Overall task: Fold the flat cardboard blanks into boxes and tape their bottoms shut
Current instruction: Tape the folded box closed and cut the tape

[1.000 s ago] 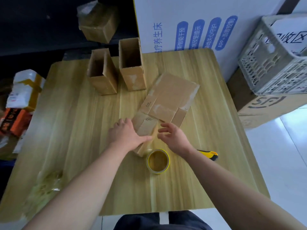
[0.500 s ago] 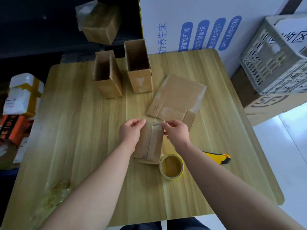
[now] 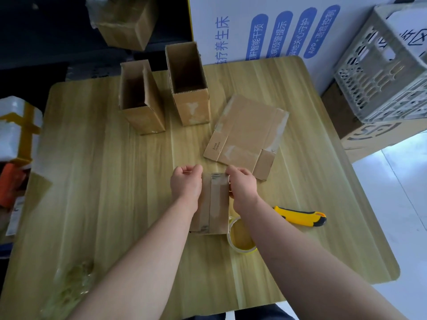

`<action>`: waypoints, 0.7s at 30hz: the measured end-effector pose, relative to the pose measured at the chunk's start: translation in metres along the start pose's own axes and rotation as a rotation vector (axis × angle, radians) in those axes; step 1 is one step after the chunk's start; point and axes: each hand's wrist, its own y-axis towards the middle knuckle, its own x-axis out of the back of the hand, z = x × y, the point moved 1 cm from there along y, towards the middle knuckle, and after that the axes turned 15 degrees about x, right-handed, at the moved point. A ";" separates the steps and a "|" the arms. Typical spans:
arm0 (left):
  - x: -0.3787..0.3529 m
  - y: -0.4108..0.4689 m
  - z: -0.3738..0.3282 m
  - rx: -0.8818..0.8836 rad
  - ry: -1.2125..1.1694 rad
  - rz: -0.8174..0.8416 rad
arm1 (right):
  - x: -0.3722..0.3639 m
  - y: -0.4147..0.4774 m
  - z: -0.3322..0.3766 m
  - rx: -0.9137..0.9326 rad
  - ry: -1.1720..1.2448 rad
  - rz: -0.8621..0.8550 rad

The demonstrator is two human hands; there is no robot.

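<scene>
The fingers (image 3: 191,168) of the left hand (image 3: 186,184) are curled in tight and pinch the far left corner of a small box (image 3: 218,204). The fingers (image 3: 233,172) of the right hand (image 3: 242,188) are curled the same way and pinch the far right corner. The box sits between the two hands near the middle of the table (image 3: 104,181). Its upper face is turned to the camera, and a strip of clear tape runs lengthwise along the seam of that face. Whether the near end of the box rests on the table cannot be told. A roll of tape (image 3: 241,239) lies flat on the table just beside the near right corner of the box, partly hidden under the right forearm. A yellow knife (image 3: 300,215) lies to the right of the forearm, apart from the roll. Beyond the right hand a flat blank (image 3: 247,132) lies on the table, near the fingers but not touching them, with old tape marks along its edges. At the far side of the table stands one open box (image 3: 145,121), upright, mouth up. Just to its right stands a second open box (image 3: 191,107), also upright. A wad of crumpled clear tape (image 3: 69,285) lies at the near left corner of the table. Off the table to the right, a white crate (image 3: 381,84) rests on a carton (image 3: 374,137)
</scene>
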 end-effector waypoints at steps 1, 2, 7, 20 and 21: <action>-0.001 0.003 -0.001 -0.013 0.009 -0.001 | -0.003 0.001 0.000 -0.030 0.028 0.005; -0.002 0.005 -0.002 -0.025 0.020 0.002 | -0.006 0.001 0.000 -0.054 0.046 0.008; 0.004 0.008 0.000 -0.118 0.053 0.098 | -0.007 0.001 -0.002 -0.004 0.121 0.056; 0.026 0.016 0.026 -0.343 0.142 0.279 | 0.016 -0.001 -0.024 0.237 0.199 0.304; 0.025 0.017 0.028 -0.338 0.125 0.256 | 0.017 -0.002 -0.025 0.203 0.239 0.290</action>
